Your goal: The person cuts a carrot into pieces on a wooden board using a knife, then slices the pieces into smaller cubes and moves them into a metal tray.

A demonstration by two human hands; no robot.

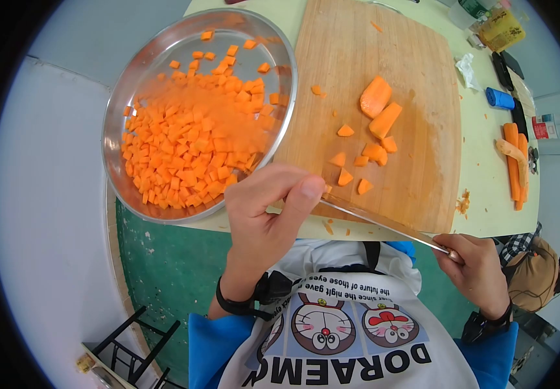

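A knife [384, 222] lies across the near edge of the wooden cutting board [319, 58], its handle in my right hand [476, 271]. My left hand [273, 211] is at the blade's other end, thumb and index finger pinched together by a small bit of carrot. Beyond the blade, larger carrot chunks [376, 96] and several small cut pieces [345, 176] rest on the board. To the left, a round metal tray [285, 71] holds a heap of diced carrot [183, 139], part of which looks blurred.
Whole carrots [512, 162] lie on the table's right side, near a blue roll [500, 98], a crumpled tissue [467, 70] and a yellow packet [501, 30]. Carrot scraps [463, 202] dot the table. A black-framed stool [134, 347] stands at lower left.
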